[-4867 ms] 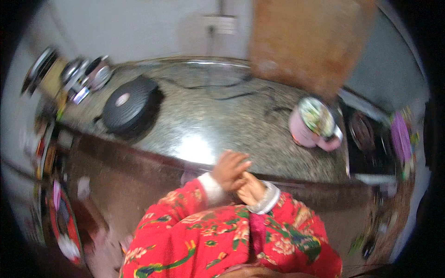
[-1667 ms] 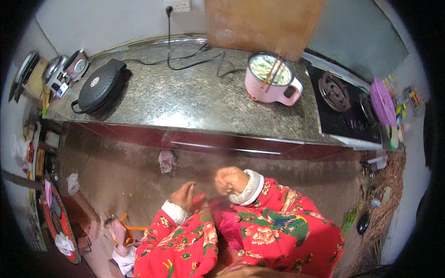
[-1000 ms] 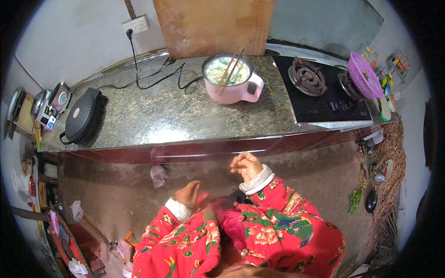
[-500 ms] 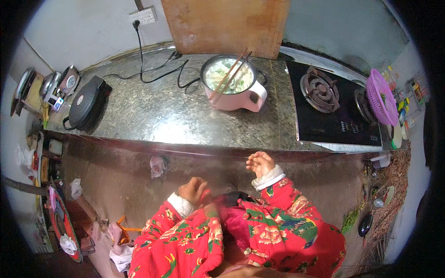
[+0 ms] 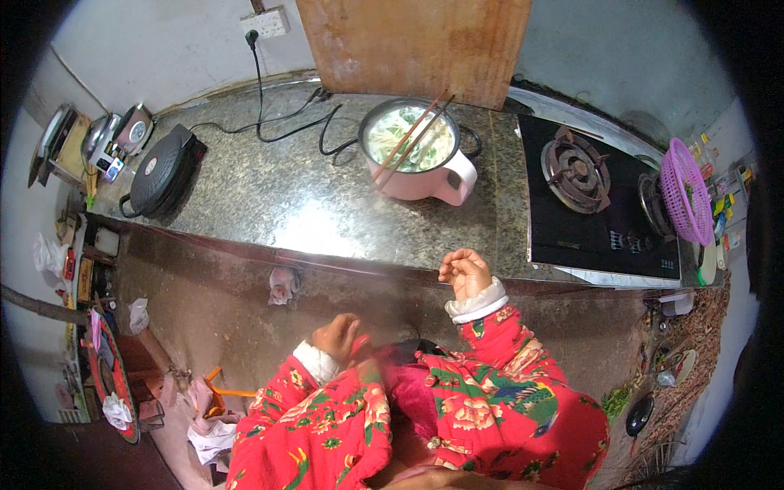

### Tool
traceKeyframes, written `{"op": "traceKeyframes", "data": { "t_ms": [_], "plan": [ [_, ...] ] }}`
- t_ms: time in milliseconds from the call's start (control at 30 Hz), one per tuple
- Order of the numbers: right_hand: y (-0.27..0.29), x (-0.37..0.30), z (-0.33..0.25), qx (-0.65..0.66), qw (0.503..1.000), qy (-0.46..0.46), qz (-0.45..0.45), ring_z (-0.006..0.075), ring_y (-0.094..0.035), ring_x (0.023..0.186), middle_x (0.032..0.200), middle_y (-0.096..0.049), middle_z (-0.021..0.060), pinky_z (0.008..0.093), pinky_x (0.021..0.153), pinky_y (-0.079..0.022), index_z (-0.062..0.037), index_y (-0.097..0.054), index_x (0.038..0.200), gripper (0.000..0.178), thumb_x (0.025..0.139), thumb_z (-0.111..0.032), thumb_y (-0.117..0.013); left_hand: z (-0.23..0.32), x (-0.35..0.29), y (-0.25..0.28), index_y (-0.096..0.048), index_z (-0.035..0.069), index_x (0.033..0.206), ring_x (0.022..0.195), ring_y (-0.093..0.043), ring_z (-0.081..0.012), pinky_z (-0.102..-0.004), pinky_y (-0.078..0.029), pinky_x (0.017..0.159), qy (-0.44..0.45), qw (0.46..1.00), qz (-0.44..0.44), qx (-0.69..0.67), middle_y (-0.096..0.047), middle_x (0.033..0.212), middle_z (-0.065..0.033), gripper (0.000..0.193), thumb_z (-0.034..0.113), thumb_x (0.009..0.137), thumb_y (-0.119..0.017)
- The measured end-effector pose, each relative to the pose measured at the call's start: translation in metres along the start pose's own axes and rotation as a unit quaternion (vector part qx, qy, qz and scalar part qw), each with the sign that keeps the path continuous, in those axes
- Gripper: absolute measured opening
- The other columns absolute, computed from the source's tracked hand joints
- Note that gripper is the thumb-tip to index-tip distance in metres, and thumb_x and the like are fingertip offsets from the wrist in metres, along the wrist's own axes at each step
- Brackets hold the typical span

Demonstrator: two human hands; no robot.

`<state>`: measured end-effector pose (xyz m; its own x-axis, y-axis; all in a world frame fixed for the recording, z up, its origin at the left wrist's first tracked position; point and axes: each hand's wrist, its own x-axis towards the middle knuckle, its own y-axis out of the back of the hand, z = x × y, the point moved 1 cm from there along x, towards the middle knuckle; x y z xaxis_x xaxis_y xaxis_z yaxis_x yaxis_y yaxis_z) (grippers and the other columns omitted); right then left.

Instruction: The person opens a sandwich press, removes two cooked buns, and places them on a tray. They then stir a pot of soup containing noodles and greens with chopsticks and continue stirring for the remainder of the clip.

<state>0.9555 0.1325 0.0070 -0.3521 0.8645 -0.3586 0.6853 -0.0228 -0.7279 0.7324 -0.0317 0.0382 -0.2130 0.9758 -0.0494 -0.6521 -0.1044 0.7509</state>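
A pink electric pot (image 5: 414,187) with a dark rim stands on the counter, full of noodles and green leaves (image 5: 408,140) in pale broth. A pair of brown chopsticks (image 5: 416,137) rests across it, leaning over the near rim. My right hand (image 5: 465,273) is raised at the counter's front edge, below the pot, fingers loosely bent and apart with nothing in them. Lower and to the left, in front of my body, my left hand (image 5: 336,335) hangs in the air with fingers curled in; I see nothing held. Neither hand touches the pot.
A black electric griddle (image 5: 166,171) sits on the left of the counter. Its right side holds a black gas stove (image 5: 580,171) and a purple basket (image 5: 684,192). A wooden board (image 5: 412,49) leans behind the pot, and a black cord (image 5: 286,131) crosses the counter behind.
My right hand has risen a little toward the counter's edge. My left hand stays nearly in place. The view has shifted slightly; pot and chopsticks remain as they were.
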Motion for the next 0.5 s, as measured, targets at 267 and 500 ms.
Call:
{"op": "traceKeyframes", "data": {
  "t_ms": [267,500],
  "plan": [
    [0.010,-0.003,-0.006,-0.002,1.000,0.022,0.002,0.0226,-0.054,0.064,0.077,-0.054,0.0115,0.0358,0.056,-0.047,-0.0031,-0.049,0.082,0.010,0.073,0.001,-0.046,0.007,0.009,-0.001,-0.055,0.006,0.095,0.067,-0.061,-0.0283,-0.0334,-0.049,0.060,-0.065,0.997,-0.017,0.027,-0.061,0.075,-0.0135,0.020,0.021,0.081,-0.056],
    [0.013,-0.005,-0.015,0.003,0.999,0.039,-0.014,0.0207,-0.051,0.063,0.076,-0.053,0.0115,0.0346,0.056,-0.047,-0.0046,-0.048,0.081,0.011,0.072,0.002,-0.045,0.017,0.012,-0.004,-0.054,0.010,0.098,0.076,-0.058,-0.0339,-0.0408,-0.048,0.064,0.025,0.995,-0.094,-0.009,-0.060,0.085,-0.0147,0.026,0.028,0.080,-0.053]
  ]
}}
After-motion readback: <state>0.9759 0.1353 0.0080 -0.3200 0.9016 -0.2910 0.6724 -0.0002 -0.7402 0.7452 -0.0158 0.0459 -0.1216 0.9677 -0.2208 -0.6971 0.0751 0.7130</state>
